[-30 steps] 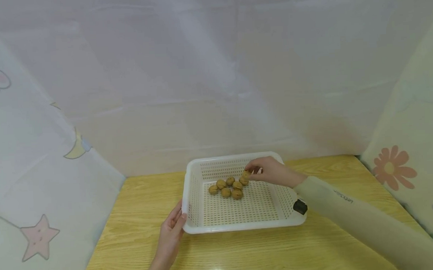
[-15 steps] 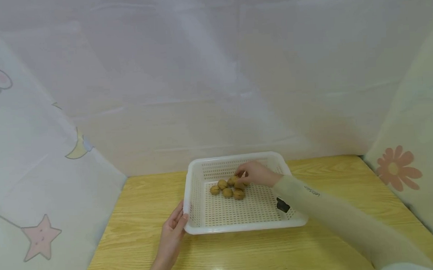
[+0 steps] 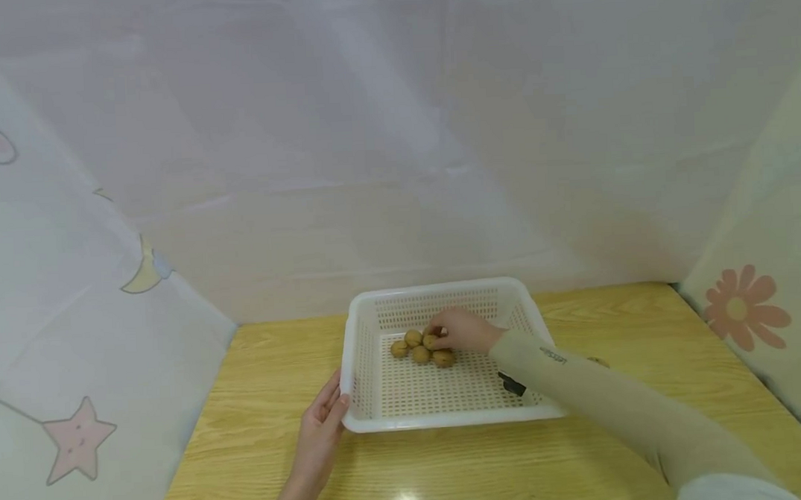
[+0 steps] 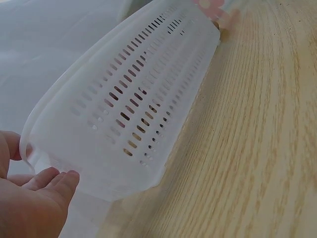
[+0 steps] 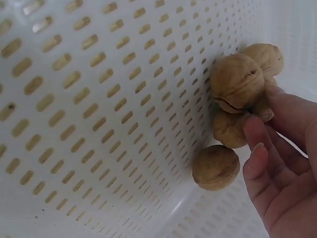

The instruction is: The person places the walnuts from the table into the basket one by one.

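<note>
A white plastic basket point(image 3: 441, 421) with slotted walls stands on the table. My left hand point(image 3: 317, 431) grips its left rim, thumb on the edge and fingers beneath; the left wrist view shows the same hand point(image 4: 37, 198) at the corner. Inside lies a cluster of several walnuts point(image 3: 421, 354). My right hand point(image 3: 464, 331) reaches into it, thumb and fingers pinching a walnut point(image 5: 262, 109) that its neighbours partly hide. Closest to the right wrist camera are a large walnut point(image 5: 237, 82) and a lone walnut point(image 5: 216, 167) beside the group.
Beyond the basket's right side, a walnut point(image 3: 598, 361) sits on the wooden table point(image 3: 246, 406), partly covered by the right sleeve point(image 3: 602, 398). A pale cloth backdrop point(image 3: 397, 168) rises behind the table's back edge, with printed cloth at both sides.
The right hand has moved left and down into the cluster. One walnut now shows on the table at right. Fewer walnuts are visible in the basket; the left hand keeps its grip.
</note>
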Motion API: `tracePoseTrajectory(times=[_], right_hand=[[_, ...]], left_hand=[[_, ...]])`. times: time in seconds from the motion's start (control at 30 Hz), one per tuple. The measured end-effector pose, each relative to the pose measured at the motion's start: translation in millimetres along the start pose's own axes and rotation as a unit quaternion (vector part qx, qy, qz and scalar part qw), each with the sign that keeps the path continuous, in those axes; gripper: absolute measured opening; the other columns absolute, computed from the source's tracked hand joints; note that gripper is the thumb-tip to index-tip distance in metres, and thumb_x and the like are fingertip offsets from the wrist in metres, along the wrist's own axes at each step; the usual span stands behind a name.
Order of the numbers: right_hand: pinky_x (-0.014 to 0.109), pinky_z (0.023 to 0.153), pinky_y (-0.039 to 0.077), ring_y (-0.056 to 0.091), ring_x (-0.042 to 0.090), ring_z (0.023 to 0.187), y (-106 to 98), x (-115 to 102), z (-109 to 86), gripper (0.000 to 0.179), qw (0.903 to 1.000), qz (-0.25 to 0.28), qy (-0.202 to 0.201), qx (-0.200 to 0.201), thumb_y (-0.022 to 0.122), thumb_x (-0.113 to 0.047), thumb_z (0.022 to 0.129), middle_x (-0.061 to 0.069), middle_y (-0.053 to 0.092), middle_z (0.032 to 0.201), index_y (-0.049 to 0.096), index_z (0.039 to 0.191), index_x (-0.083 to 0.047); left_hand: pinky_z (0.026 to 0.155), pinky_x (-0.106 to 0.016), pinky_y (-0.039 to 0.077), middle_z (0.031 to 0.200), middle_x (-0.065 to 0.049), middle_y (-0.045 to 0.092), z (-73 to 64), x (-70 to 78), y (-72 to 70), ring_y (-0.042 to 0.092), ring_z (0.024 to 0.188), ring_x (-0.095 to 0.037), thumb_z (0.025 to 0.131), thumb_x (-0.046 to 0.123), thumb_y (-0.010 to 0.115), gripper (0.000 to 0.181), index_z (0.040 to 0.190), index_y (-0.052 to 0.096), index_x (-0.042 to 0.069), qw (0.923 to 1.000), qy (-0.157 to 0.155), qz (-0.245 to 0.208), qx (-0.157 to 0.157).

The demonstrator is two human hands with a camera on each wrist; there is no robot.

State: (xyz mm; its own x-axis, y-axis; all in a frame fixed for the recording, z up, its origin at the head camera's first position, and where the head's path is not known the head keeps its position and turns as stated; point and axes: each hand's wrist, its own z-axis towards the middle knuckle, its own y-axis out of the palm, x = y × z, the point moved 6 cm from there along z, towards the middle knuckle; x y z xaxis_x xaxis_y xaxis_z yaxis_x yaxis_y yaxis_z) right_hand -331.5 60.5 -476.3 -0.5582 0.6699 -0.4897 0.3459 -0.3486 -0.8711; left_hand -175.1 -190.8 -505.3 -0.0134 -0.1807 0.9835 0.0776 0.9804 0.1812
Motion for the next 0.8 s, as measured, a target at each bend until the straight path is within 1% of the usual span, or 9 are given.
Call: tracePoseTrajectory(times=[0.13, 0.2, 0.27, 0.43, 0.53, 0.67, 0.73, 0.8], right_hand=[[0.04, 0.094, 0.058, 0.068, 0.023, 0.104, 0.6, -0.2, 0.8, 0.021, 1.0, 0.007, 0.001, -0.002, 0.074, -0.013, 0.098, 0.007, 0.076, 0.113, 0.077, 0.116, -0.005], [0.04, 0.093, 0.059, 0.069, 0.023, 0.104, 0.5, 1.4, 1.3, 0.019, 0.9999, 0.012, 0.001, -0.004, 0.073, -0.013, 0.098, 0.006, 0.076, 0.112, 0.077, 0.115, -0.005], [0.04, 0.092, 0.059, 0.069, 0.023, 0.105, 0.0, 4.1, 1.3, 0.018, 0.9996, 0.028, 0.006, -0.007, 0.073, -0.012, 0.098, 0.006, 0.076, 0.112, 0.077, 0.114, -0.006], [0.036, 0.088, 0.059, 0.067, 0.017, 0.102, -5.5, 12.5, 0.1, 0.018, 0.9983, 0.055, 0.021, -0.004, 0.072, -0.011, 0.098, 0.003, 0.075, 0.112, 0.076, 0.116, -0.008], [0.036, 0.086, 0.058, 0.066, 0.015, 0.1, -13.2, 13.6, -3.4, 0.021, 0.9982, 0.055, 0.025, 0.004, 0.071, -0.012, 0.099, 0.002, 0.075, 0.114, 0.076, 0.119, -0.009], [0.04, 0.089, 0.059, 0.066, 0.02, 0.102, -28.4, 7.3, -12.8, 0.025, 0.9985, 0.051, 0.017, 0.013, 0.07, -0.014, 0.101, 0.007, 0.073, 0.119, 0.073, 0.124, -0.006], [0.04, 0.091, 0.059, 0.067, 0.019, 0.103, -35.6, 4.8, -18.7, 0.028, 0.9983, 0.053, 0.015, 0.018, 0.069, -0.017, 0.102, 0.009, 0.072, 0.122, 0.072, 0.127, -0.006], [0.04, 0.09, 0.06, 0.067, 0.019, 0.102, -42.4, 2.9, -25.3, 0.03, 0.9978, 0.061, 0.016, 0.022, 0.069, -0.019, 0.102, 0.01, 0.072, 0.123, 0.07, 0.129, -0.006]], left_hand=[[0.113, -0.033, 0.044, 0.165, -0.022, 0.032, -0.2, 1.6, 0.8, 0.05, 0.14, -0.013, 0.11, 0.016, 0.052, 0.06, 0.162, 0.027, -0.002, 1.0, 0.006, -0.005, -0.005], [0.113, -0.033, 0.044, 0.165, -0.022, 0.031, -0.4, 1.8, 1.0, 0.049, 0.141, -0.015, 0.11, 0.016, 0.052, 0.061, 0.162, 0.027, -0.002, 1.0, 0.005, -0.006, -0.004], [0.113, -0.033, 0.044, 0.166, -0.022, 0.031, -0.4, 1.9, 1.3, 0.048, 0.142, -0.016, 0.11, 0.016, 0.053, 0.061, 0.162, 0.027, -0.002, 1.0, 0.004, -0.006, -0.004], [0.113, -0.03, 0.045, 0.166, -0.021, 0.031, -0.4, 2.2, 1.5, 0.046, 0.144, -0.019, 0.11, 0.015, 0.053, 0.061, 0.162, 0.026, -0.002, 1.0, 0.002, -0.005, -0.002], [0.112, -0.029, 0.045, 0.165, -0.022, 0.032, -0.4, 2.0, 1.2, 0.048, 0.142, -0.016, 0.11, 0.015, 0.052, 0.06, 0.162, 0.027, -0.002, 1.0, 0.002, -0.005, -0.001], [0.111, -0.027, 0.046, 0.165, -0.022, 0.031, -0.4, 1.6, 0.9, 0.051, 0.139, -0.01, 0.11, 0.015, 0.052, 0.06, 0.162, 0.027, -0.003, 1.0, 0.005, -0.005, -0.003], [0.111, -0.027, 0.046, 0.165, -0.022, 0.031, -0.6, 1.5, 0.7, 0.051, 0.138, -0.009, 0.11, 0.015, 0.052, 0.06, 0.162, 0.027, -0.002, 1.0, 0.005, -0.005, -0.002], [0.111, -0.026, 0.046, 0.165, -0.021, 0.032, -0.8, 1.5, 0.7, 0.05, 0.139, -0.011, 0.11, 0.016, 0.052, 0.06, 0.162, 0.027, -0.002, 1.0, 0.003, -0.002, -0.002]])
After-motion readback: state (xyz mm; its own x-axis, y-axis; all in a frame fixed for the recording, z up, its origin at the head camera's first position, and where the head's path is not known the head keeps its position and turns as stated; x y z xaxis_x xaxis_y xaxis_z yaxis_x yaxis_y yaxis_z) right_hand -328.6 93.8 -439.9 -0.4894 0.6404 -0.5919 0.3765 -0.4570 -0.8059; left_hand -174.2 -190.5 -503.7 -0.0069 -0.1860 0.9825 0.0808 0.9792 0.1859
